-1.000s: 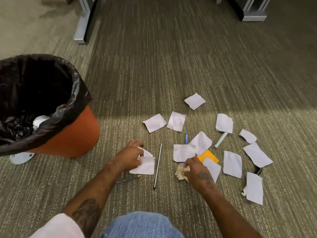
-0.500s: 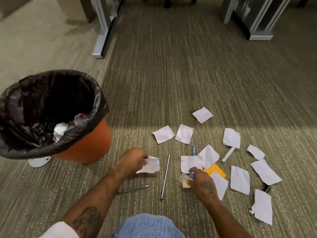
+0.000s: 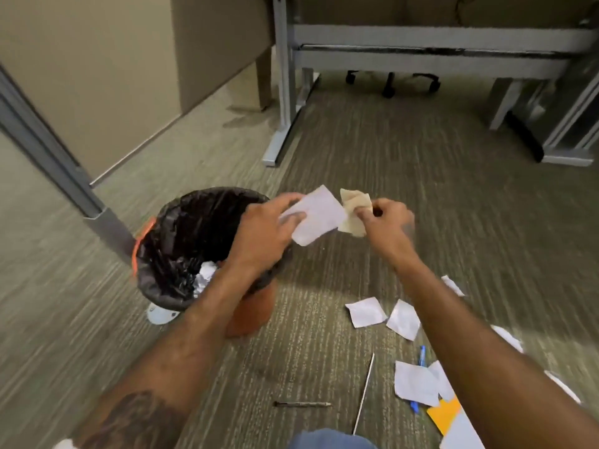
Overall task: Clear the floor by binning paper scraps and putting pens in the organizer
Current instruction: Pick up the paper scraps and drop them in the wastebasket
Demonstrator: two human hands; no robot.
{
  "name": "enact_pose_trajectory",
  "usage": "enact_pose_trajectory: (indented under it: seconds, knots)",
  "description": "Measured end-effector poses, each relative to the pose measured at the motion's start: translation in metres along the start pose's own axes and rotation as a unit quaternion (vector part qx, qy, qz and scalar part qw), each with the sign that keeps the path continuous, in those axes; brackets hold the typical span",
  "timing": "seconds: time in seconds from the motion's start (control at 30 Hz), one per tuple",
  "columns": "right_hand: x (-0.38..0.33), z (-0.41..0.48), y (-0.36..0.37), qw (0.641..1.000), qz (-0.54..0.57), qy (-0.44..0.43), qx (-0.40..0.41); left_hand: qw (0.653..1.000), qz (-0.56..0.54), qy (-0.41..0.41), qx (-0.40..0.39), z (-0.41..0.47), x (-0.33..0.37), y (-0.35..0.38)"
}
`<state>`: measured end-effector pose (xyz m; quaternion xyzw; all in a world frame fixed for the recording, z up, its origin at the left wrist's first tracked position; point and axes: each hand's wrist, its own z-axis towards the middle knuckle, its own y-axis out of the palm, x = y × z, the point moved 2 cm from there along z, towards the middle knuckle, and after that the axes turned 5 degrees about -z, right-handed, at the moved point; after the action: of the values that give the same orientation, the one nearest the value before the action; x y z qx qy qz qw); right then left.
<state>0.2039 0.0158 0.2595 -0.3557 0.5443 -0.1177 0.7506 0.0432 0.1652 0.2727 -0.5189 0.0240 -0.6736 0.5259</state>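
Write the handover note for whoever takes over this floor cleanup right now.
Left hand: holding a white paper scrap, raised beside the bin.
Right hand: holding a crumpled tan scrap, raised to the right of the bin.
Done: some crumpled paper is already in the bin's black liner.
Left: drop both held scraps in. White scraps and an orange piece remain on the carpet at right. A blue pen, a dark pen and a thin stick lie on the floor. No organizer is in view.
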Motion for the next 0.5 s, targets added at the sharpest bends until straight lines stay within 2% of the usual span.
enact_pose_trajectory:
  seconds: [0.07,0.17,0.33,0.5]
  knots:
    - [-0.035,0.008,0.013,0.999,0.025,-0.026,-0.021,0.997,0.045,-0.032,0.051,0.004,-0.014,-0.033]
    - [-0.071,0.005,0.043,0.996,0.027,-0.045,-0.068,0.985,0.108,-0.106,0.08,-0.005,-0.041,-0.068]
    - [-0.097,-0.021,0.092,0.987,0.049,-0.054,-0.146,0.961,0.209,-0.175,0.039,-0.036,-0.074,-0.085]
    - [-0.089,-0.033,0.11,0.977,0.055,-0.07,-0.195,0.954,0.194,-0.228,0.014,-0.045,-0.084,-0.076]
